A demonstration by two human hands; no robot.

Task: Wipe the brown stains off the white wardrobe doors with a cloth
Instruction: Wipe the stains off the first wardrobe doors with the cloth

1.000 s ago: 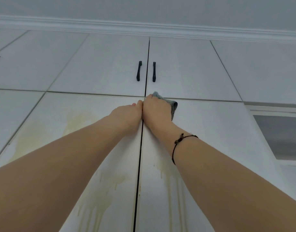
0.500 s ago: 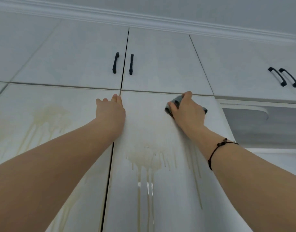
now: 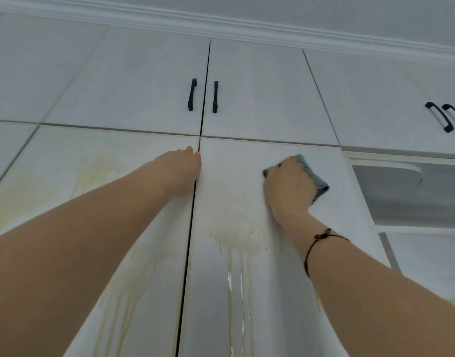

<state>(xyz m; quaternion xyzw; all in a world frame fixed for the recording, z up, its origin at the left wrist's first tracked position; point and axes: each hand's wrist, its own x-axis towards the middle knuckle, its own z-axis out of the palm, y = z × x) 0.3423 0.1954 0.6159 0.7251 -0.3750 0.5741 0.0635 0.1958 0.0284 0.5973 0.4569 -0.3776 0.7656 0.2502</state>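
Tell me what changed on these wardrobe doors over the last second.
The right hand, gripping the cloth throughout, swept rightward from the centre seam across the top of the right door. The left hand stayed pressed flat on the left door beside the seam. The brown drip stains lower down remain unwiped.

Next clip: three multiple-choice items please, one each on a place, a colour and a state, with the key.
1. Where is the cloth? A) on an upper door; B) on the right lower door, above the drip stain; C) over a handle.
2. What colour are the door handles? A) silver; B) white; C) black.
3. What is the left hand doing? A) resting open on the left lower door; B) gripping a handle; C) holding a cloth.
Key: B, the right hand holds it there; C, every one is black; A, it lies there holding nothing.
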